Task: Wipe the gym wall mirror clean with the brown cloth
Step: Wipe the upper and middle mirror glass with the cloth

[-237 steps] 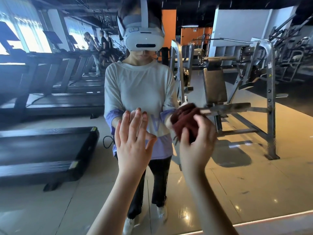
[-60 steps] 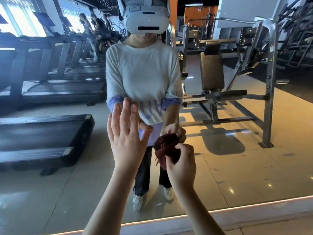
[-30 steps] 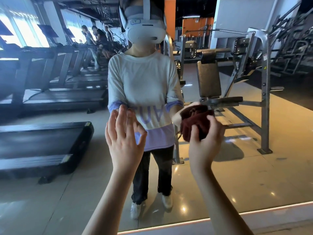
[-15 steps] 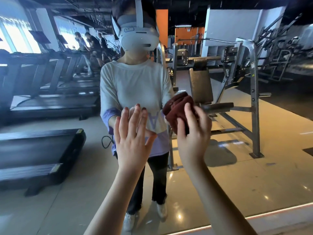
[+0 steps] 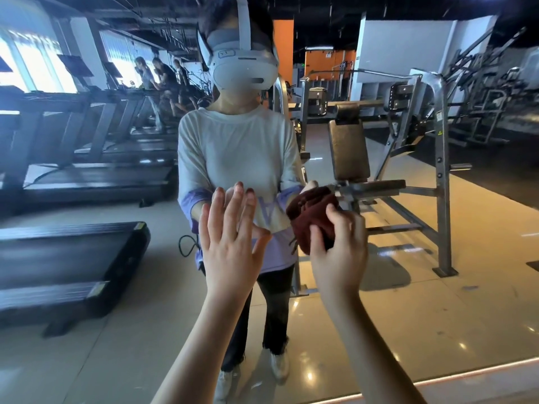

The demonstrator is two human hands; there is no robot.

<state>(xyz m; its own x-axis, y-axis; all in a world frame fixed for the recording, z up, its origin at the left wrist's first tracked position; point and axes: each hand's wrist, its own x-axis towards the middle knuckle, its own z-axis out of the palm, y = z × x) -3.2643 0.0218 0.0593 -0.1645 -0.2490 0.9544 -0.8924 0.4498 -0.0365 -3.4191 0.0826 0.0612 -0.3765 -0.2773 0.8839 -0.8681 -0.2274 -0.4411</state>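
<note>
Gripped bunched dark-brown fabric cloth (image 5: 310, 217) in right hand (image 5: 338, 252), fingers curled round it, against large gym wall mirror (image 5: 437, 287). Laid left hand (image 5: 230, 243) flat beside, fingers spread.

A: Mirror (image 5: 87, 360)?
B: Glass, smooth, high gloss.
A: Cloth (image 5: 313, 217)?
B: Brown textile, matt, nappy; loose threads at edge.
A: Reflected items?
B: Bench frame (image 5: 440, 170): grey metal, dull sheen. Pad (image 5: 348, 153): dark, slight sheen. Floor (image 5: 437, 316): glossy tile.

**Hidden, cut off, unclear**

The right hand (image 5: 338, 258) covers the lower part of the brown cloth (image 5: 312, 211). The left hand (image 5: 230, 246) shows only its back; whether its palm touches the mirror (image 5: 466, 287) cannot be told. Both forearms (image 5: 201, 345) run off the bottom edge.
</note>
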